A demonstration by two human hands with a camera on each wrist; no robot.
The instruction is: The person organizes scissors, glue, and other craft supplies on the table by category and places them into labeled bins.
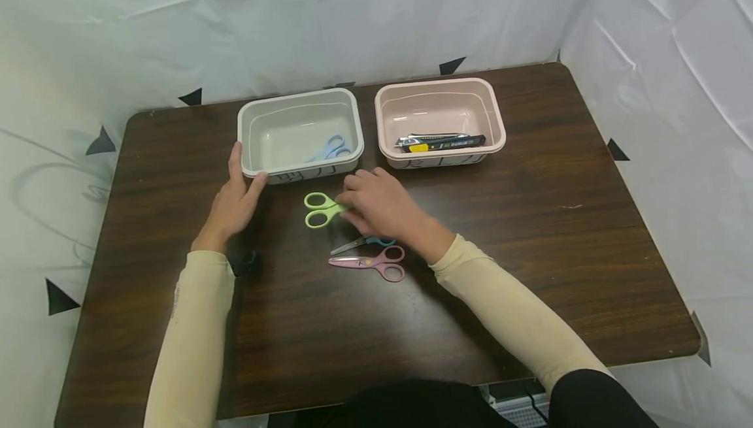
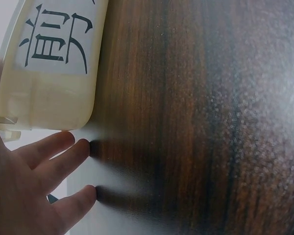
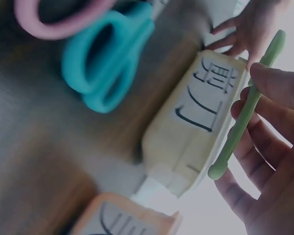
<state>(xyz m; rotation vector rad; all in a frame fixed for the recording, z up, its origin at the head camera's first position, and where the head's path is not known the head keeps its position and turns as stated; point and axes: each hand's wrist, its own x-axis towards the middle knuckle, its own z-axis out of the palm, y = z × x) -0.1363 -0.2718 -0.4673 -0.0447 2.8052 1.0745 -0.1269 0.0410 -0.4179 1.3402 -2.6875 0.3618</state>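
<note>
My right hand point(image 1: 382, 202) grips a pair of light green scissors point(image 1: 335, 208) by the blade end, the handle loops pointing left. In the right wrist view the green scissors point(image 3: 240, 122) appear edge-on between thumb and fingers. Fingers spread, my left hand point(image 1: 231, 209) touches the front left corner of a whitish bin point(image 1: 276, 137). A pair of light blue scissors point(image 1: 333, 147) lies inside that bin. Below my right hand, pink scissors point(image 1: 367, 262) and teal-handled scissors point(image 1: 376, 241) lie close together on the table.
A pink bin point(image 1: 435, 104) stands right of the whitish one and holds several utility knives point(image 1: 447, 144). Labels with dark characters point(image 2: 59, 39) mark the bin fronts. The brown wooden table point(image 1: 559, 232) is bordered by white sheeting point(image 1: 376, 23) behind and at both sides.
</note>
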